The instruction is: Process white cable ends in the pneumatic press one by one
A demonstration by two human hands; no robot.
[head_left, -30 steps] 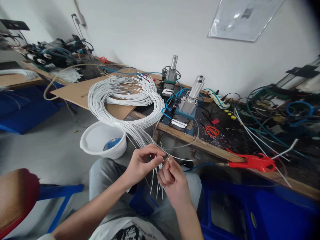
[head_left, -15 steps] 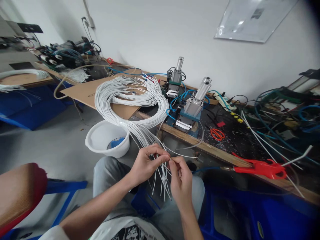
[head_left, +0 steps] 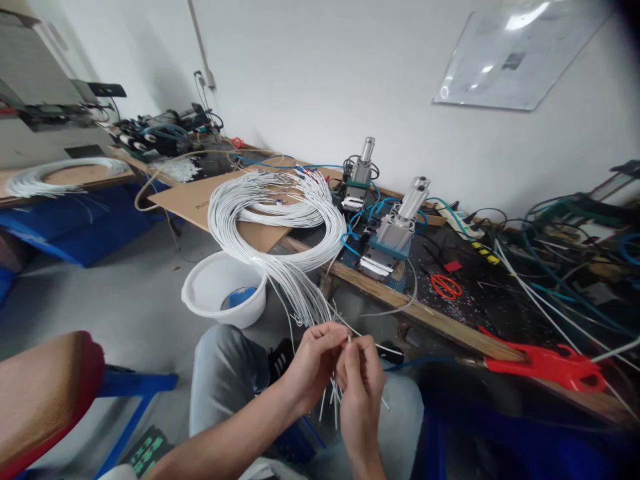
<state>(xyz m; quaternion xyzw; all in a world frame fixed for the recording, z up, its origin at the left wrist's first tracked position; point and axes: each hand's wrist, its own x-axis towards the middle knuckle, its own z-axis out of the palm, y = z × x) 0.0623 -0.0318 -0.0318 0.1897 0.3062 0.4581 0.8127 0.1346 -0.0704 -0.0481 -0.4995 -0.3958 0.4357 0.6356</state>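
A thick bundle of white cables [head_left: 280,257] lies coiled at the table's edge, and its loose ends hang down over my lap. My left hand [head_left: 320,353] is closed, with thumb and fingers pinched on a white cable end [head_left: 349,338]. Close against it, my right hand [head_left: 361,380] pinches the same end between thumb and forefinger. More cable ends [head_left: 336,400] dangle below and behind both hands. The fingers partly hide the tip, so its finish cannot be made out.
Two small pneumatic presses [head_left: 395,233] stand on the bench behind the coil. A red air gun [head_left: 545,365] and orange-handled scissors [head_left: 446,287] lie to the right. A white bucket [head_left: 225,290] stands on the floor, left of my knee; a stool [head_left: 45,393] is farther left.
The view has tilted, so the scene sits lower and farther right. Both hands have drawn closer together, still pinching, and the cable tip now shows between the thumbs.
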